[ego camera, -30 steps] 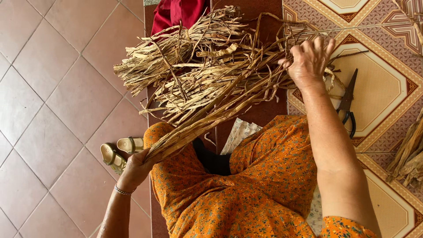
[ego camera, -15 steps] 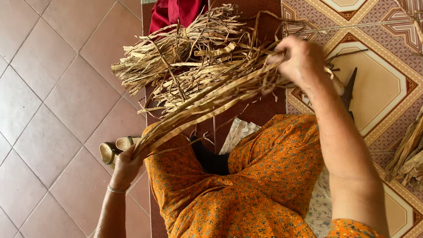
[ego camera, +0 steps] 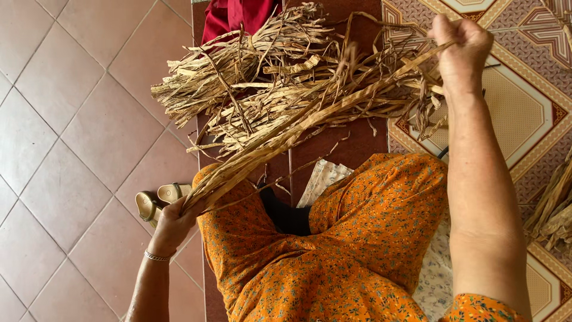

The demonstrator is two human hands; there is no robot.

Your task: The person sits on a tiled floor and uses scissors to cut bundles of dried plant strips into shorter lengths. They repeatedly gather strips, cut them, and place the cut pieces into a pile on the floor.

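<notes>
A bundle of dried leaf strips stretches between the left hand, near left beside sandals, and the right hand, far right above a heap of strips.

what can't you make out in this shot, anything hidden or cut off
Head view only:
- Sandals: partly hidden behind the left hand and the strip bundle.
- Red cloth: cut off by the top edge, lower part under the dry leaf pile.
- Right hand: fingers curl away, so how many strips it grips is unclear.
- More dried leaves: cut off by the right edge.
- Patterned cloth: mostly under the orange dress.
</notes>
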